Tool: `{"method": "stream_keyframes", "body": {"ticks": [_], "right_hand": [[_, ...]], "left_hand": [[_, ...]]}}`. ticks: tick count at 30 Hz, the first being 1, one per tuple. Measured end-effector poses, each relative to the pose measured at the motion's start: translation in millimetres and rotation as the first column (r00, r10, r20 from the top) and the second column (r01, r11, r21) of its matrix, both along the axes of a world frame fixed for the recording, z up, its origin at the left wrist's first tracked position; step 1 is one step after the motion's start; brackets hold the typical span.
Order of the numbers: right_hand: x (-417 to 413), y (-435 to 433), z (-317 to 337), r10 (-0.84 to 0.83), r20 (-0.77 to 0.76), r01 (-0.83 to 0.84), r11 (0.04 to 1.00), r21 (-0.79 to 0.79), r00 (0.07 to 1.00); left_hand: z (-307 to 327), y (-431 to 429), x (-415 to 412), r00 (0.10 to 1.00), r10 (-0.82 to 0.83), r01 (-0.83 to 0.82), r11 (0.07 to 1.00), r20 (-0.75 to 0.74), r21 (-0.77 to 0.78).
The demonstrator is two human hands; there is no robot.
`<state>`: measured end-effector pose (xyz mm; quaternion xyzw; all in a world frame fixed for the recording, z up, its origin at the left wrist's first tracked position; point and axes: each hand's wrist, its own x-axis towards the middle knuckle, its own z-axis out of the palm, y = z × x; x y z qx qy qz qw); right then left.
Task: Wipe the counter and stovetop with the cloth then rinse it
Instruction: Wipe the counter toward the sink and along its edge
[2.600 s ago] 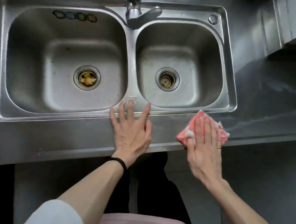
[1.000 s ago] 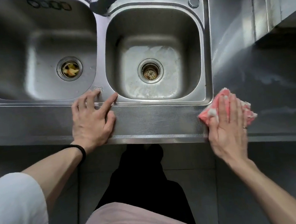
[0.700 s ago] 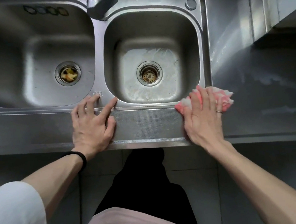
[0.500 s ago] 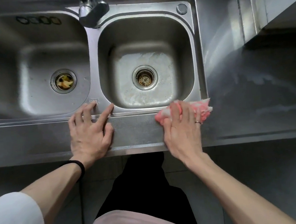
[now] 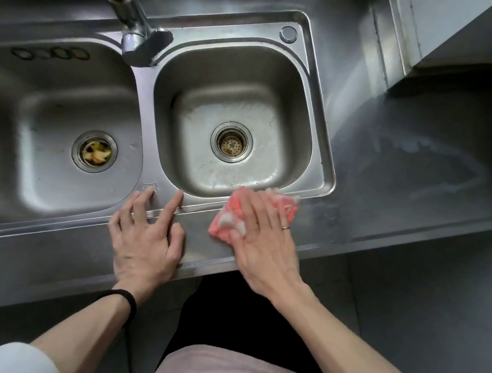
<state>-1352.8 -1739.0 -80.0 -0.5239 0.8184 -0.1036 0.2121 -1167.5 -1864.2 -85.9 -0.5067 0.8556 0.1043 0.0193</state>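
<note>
A pink and white cloth [image 5: 227,219] lies bunched on the steel counter's front strip [image 5: 65,258], just below the right sink basin [image 5: 233,133]. My right hand [image 5: 263,238] presses flat on the cloth with straight fingers and covers most of it. My left hand [image 5: 145,241] rests flat on the strip to the left of the cloth, fingers spread, fingertips on the sink's front rim. Only a narrow gap separates the two hands.
A double steel sink fills the counter, with a left basin [image 5: 54,138] holding food scraps in its drain and a tap [image 5: 133,25] between the basins. Dark countertop [image 5: 417,169] with wet streaks extends right. A cabinet corner [image 5: 447,16] overhangs at upper right.
My right hand has slid the cloth leftward along the front strip, from the counter right of the sink to below the right basin. The left hand has stayed planted.
</note>
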Motion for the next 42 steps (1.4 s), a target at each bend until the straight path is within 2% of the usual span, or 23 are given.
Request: {"method": "stream_keyframes", "body": {"ticks": [4,8,11,13,16,18,22,25,28,35,38,42], "right_hand": [[-63,68,3,-0.121,-0.092,0.131,0.985,0.113,0.988],[-126,120,16,-0.321,-0.179,0.351,0.920,0.172,0.930],[-145,126,18,-0.411,-0.184,0.443,0.874,0.199,0.893],[-142,118,18,-0.430,-0.168,0.457,0.869,0.190,0.887],[-133,114,16,-0.330,-0.116,0.346,0.923,0.168,0.937],[-135,117,14,-0.256,-0.068,0.263,0.953,0.148,0.964],[-153,124,10,-0.106,-0.009,0.107,0.987,0.118,0.994],[-178,114,6,0.004,-0.052,0.002,0.994,0.106,0.999],[-208,70,-1,0.084,-0.097,-0.076,0.994,0.080,0.992],[-282,-72,-9,0.134,-0.148,-0.127,0.990,0.055,0.980],[-264,-62,-7,0.102,-0.145,-0.095,0.994,0.056,0.984],[-205,27,-3,0.240,-0.137,-0.238,0.971,0.035,0.961]], "left_hand": [[2,-1,0,1.000,0.011,-0.011,1.000,-0.006,0.021],[4,-1,-1,0.998,0.040,-0.037,0.997,-0.043,0.061],[8,4,-16,0.988,0.100,-0.089,0.991,-0.115,0.098],[11,17,-46,0.981,0.074,-0.049,0.989,-0.180,0.142],[15,51,-119,0.960,0.020,0.048,0.971,-0.281,0.233],[16,73,-175,0.945,0.045,0.054,0.956,-0.324,0.289],[7,97,-250,0.961,0.133,-0.051,0.947,-0.241,0.317],[-2,105,-261,0.975,0.175,-0.135,0.956,-0.134,0.261],[-6,109,-260,0.983,0.160,-0.141,0.970,-0.086,0.197],[-4,109,-261,0.970,0.195,-0.165,0.967,-0.147,0.193],[-1,108,-261,0.961,0.219,-0.180,0.959,-0.166,0.220],[2,104,-262,0.951,0.245,-0.191,0.945,-0.187,0.265]]}}
